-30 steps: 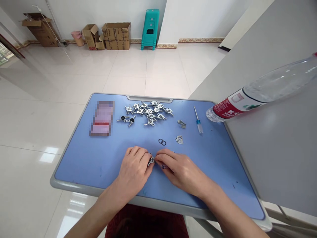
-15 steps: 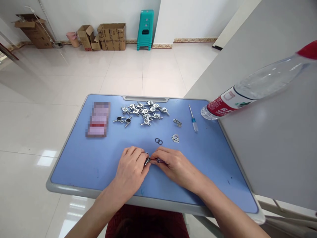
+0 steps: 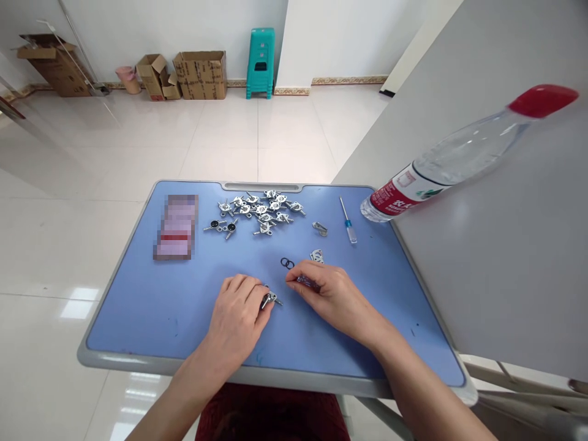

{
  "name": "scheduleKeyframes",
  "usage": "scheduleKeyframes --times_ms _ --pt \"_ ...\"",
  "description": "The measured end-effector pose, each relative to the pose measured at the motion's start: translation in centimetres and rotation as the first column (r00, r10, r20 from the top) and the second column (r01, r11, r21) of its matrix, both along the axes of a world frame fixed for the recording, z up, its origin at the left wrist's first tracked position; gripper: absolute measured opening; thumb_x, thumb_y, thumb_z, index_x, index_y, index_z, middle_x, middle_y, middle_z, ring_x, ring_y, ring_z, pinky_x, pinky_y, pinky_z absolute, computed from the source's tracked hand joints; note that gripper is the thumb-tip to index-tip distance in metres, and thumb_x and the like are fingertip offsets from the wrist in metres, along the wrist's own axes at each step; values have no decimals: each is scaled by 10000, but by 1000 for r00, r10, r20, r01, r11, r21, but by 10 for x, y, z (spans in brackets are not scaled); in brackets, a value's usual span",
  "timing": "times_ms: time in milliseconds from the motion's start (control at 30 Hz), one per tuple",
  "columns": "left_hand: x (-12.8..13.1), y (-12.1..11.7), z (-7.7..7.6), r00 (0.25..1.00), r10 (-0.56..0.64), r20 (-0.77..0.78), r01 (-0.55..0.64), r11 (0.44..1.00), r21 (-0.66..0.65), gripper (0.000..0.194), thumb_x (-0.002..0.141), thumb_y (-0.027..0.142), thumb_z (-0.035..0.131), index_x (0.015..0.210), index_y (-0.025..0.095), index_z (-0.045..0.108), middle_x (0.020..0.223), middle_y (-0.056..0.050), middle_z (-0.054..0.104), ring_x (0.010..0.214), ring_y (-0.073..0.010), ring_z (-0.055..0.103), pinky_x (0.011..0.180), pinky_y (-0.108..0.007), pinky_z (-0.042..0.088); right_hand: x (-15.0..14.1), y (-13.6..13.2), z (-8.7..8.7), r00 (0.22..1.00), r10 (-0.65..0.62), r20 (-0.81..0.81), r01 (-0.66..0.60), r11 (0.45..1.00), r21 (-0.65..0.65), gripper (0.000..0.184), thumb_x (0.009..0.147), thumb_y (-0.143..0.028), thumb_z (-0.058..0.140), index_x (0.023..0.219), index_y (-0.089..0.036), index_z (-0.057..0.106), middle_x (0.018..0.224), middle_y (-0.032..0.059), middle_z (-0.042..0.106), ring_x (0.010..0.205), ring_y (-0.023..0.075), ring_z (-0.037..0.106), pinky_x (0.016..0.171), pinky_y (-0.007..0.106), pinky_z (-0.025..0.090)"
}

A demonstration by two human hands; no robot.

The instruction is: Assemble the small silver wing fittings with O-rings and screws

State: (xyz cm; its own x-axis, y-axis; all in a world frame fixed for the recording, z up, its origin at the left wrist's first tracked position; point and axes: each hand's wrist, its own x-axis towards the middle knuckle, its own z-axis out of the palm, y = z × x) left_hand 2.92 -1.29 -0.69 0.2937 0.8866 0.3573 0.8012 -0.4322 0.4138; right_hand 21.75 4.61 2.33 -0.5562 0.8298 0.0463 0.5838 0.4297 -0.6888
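My left hand [image 3: 241,312] rests on the blue table, its fingers closed around a small metal valve [image 3: 271,298] with thin pipe stubs. Part of the valve is hidden under the fingers. To the right, my right hand [image 3: 333,294] pinches a slim screwdriver-like tool with a clear, purplish handle [image 3: 307,282]; its tip cannot be made out. A small gap separates the two hands. Just beyond the right fingertips lie two black rubber rings [image 3: 287,263], overlapping. Flat metal plates with cut-outs [image 3: 316,255] are partly covered by the right hand.
Several metal valves [image 3: 264,211] are heaped at the table's [image 3: 206,331] far side, two others showing black discs [image 3: 231,227]. A metal lever [image 3: 320,229], a blue-handled screwdriver [image 3: 349,223] and a large bottle [image 3: 413,184] stand or lie rightward. A blurred purple item [image 3: 176,226] lies left.
My right hand has drawn away from the valve, moving right and slightly up with the tool. My left hand keeps hold of the valve. The camera view has shifted a little.
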Motion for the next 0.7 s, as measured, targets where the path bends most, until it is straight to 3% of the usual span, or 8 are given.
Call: scheduleKeyframes --times_ms 300,567,700 --pt "0 0 -2 1000 6 -7 -6 999 34 83 904 119 519 901 176 579 888 -45 655 829 -214 575 716 -365 452 -15 -12 -10 997 77 31 -78 997 26 55 865 -139 616 871 -193 629 802 7 646 654 123 586 589 224 417" --pt "0 0 -3 1000 5 4 -5 999 35 62 920 147 524 901 165 580 903 -49 655 833 -211 570 715 -368 451 -13 -11 -18 983 99 153 -122 981 153 186 885 -68 476 916 -177 624 824 43 644 653 143 601 561 234 407" --pt "0 0 -3 1000 2 6 -2 999 38 65 921 150 524 926 169 585 905 -49 658 836 -209 573 712 -363 451 -9 -9 -17 986 130 107 -142 983 114 242 875 -31 413 893 -184 598 832 39 653 676 138 604 591 236 445"
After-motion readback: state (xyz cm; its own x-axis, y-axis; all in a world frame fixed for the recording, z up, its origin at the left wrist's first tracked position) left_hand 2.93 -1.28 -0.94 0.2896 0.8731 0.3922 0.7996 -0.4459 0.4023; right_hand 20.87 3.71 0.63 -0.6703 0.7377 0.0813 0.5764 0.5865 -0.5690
